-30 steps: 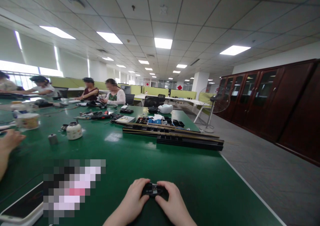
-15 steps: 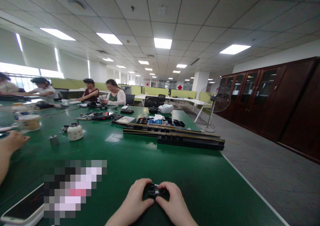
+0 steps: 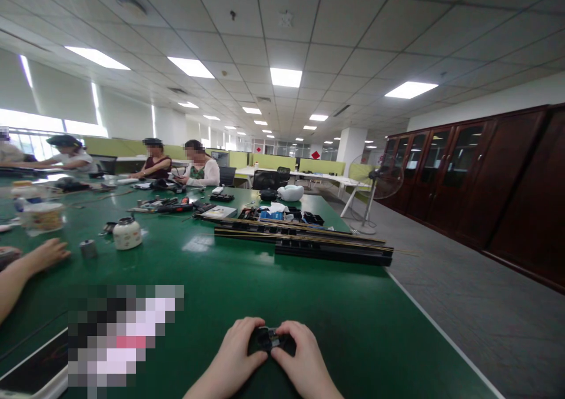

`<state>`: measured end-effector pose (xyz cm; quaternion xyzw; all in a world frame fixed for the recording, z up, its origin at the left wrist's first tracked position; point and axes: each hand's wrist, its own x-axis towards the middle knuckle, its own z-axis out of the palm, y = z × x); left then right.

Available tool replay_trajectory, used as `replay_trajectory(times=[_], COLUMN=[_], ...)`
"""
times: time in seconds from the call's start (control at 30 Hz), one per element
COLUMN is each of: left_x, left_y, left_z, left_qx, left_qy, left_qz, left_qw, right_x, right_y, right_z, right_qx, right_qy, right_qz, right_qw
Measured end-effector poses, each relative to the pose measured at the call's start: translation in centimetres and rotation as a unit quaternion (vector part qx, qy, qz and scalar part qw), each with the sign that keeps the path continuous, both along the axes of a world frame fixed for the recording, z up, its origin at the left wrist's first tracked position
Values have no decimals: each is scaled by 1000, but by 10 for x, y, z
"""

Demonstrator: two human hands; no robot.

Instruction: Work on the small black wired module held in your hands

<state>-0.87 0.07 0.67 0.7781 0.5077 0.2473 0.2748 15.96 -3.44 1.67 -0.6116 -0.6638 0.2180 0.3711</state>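
Low in the middle of the head view, both my hands hold a small black plastic device [image 3: 263,340] just over the green table [image 3: 212,287]. Its inside shows, with a light grey or metallic part near the middle; its exact kind is not clear. My left hand [image 3: 241,349] grips the left end between curved fingers and thumb. On the other end, my right hand [image 3: 300,349] is closed, its thumb and fingertips at the inner part. My fingers cover much of both ends.
At left lie a phone [image 3: 39,358] and a pixelated patch. A co-worker's hand [image 3: 48,255] reaches in near a grey metal cylinder [image 3: 88,249] and a white jar [image 3: 127,233]. Long black rails [image 3: 333,255] with thin brass-coloured rods lie ahead. Several people sit at the far left.
The black device has turned or tilted in my hands, so more of its inside shows. The co-worker's hand at left has moved right, towards the metal cylinder. The view has shifted slightly.
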Motion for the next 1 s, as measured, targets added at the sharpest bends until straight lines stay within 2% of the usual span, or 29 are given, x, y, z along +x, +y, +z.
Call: replay_trajectory(times=[0.17,1.0], left_x=[0,1], left_y=[0,-1], left_z=[0,6], left_qx=[-2,0], left_qy=[-3,-5], left_qz=[-2,-8], left_qw=[1000,1000], right_x=[0,0], right_y=[1,0], right_z=[-1,0], right_qx=[-19,1], right_qy=[-7,-6], right_qz=[0,8], right_qw=[1000,1000])
